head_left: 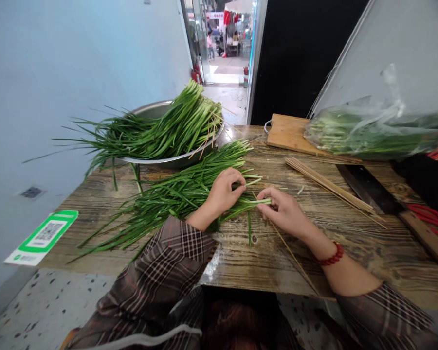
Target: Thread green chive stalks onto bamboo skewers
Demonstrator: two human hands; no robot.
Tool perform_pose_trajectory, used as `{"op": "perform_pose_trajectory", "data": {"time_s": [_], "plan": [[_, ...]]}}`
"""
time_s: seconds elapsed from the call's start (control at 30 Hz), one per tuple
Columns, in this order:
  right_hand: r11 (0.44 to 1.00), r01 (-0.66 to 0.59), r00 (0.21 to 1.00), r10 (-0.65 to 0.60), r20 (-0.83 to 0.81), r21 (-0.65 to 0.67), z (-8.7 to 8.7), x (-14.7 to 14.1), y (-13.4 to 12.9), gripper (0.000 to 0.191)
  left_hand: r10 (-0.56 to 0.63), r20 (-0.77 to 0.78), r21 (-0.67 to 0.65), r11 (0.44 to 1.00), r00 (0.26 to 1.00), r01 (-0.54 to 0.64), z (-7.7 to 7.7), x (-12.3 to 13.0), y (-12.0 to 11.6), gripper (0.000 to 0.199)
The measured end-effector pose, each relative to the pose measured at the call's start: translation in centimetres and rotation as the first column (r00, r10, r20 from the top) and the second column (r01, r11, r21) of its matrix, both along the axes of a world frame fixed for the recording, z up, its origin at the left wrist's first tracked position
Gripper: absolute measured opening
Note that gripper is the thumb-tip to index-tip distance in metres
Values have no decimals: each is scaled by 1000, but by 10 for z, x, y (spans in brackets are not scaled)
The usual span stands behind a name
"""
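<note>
A loose pile of garlic chives (175, 189) lies on the wooden table, pale stalk ends pointing right. My left hand (226, 192) rests over the pile, thumb and forefinger closed in a pinch at some stalks near the pale ends. Just right of it, my right hand (282, 211) pinches the white ends of a few chives between thumb and fingers. A thin bamboo skewer (294, 257) slants beneath my right hand toward the table's front edge. Behind the pile, a metal basin (160, 162) holds more chives, with skewers showing through their stalk ends.
To the right lie a bundle of bamboo skewers (324, 184) and a cleaver (368, 187). A cutting board (288, 131) and a clear plastic bag of greens (379, 129) are at the back right. A green QR-code card (45, 236) lies at the table's left edge.
</note>
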State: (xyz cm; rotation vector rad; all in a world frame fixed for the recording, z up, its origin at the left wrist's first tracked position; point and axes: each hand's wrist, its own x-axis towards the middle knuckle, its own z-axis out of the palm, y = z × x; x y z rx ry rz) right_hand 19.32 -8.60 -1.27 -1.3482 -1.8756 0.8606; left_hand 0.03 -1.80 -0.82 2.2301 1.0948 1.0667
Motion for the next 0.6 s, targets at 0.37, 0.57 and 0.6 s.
{"op": "perform_pose_trajectory", "data": {"time_s": [0.37, 0.57, 0.6], "plan": [[995, 64, 961, -82, -263, -75, 5, -2, 1, 31, -23, 176, -352, 932, 984, 85, 14, 6, -13, 13], [997, 80, 967, -81, -242, -11, 4, -2, 2, 30, -22, 225, -404, 908, 974, 114, 17, 6, -15, 18], [997, 81, 968, -81, -240, -9, 5, -2, 2, 30, -25, 232, -407, 906, 972, 120, 17, 6, -15, 18]]}}
